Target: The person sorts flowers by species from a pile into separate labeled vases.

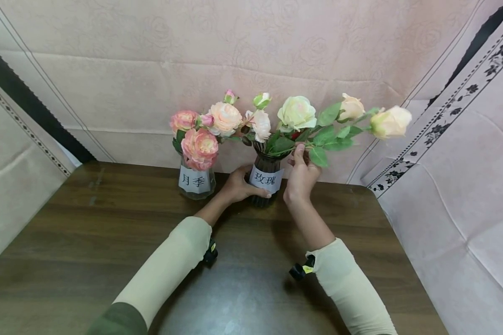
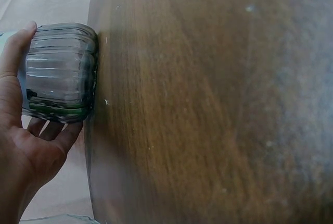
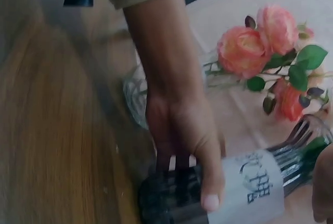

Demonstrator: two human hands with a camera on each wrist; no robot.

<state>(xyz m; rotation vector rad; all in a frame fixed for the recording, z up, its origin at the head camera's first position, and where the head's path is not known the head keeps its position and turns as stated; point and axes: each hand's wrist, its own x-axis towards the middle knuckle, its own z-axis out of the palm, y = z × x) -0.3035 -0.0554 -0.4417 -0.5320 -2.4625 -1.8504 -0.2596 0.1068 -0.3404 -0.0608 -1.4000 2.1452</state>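
My left hand (image 1: 239, 185) grips a dark ribbed glass vase (image 1: 268, 164) around its lower half, thumb across the white label (image 3: 255, 185). Upright on the table, the vase holds pale roses (image 1: 296, 113) with green leaves leaning right. Beside its mouth, my right hand (image 1: 302, 177) has thumb and fingers closed at a green rose stem; leaves partly cover the fingertips. Two cream roses (image 1: 390, 122) reach out past that hand. In the left wrist view, the ribbed vase base (image 2: 62, 73) shows between my thumb and fingers.
To the left stands a clear glass vase (image 1: 197, 190) with a white label, holding pink and peach flowers (image 1: 200, 149). Both vases are near the back edge of the brown wooden table (image 1: 121, 242). A patterned pale cloth (image 1: 151, 93) hangs behind and at the sides.
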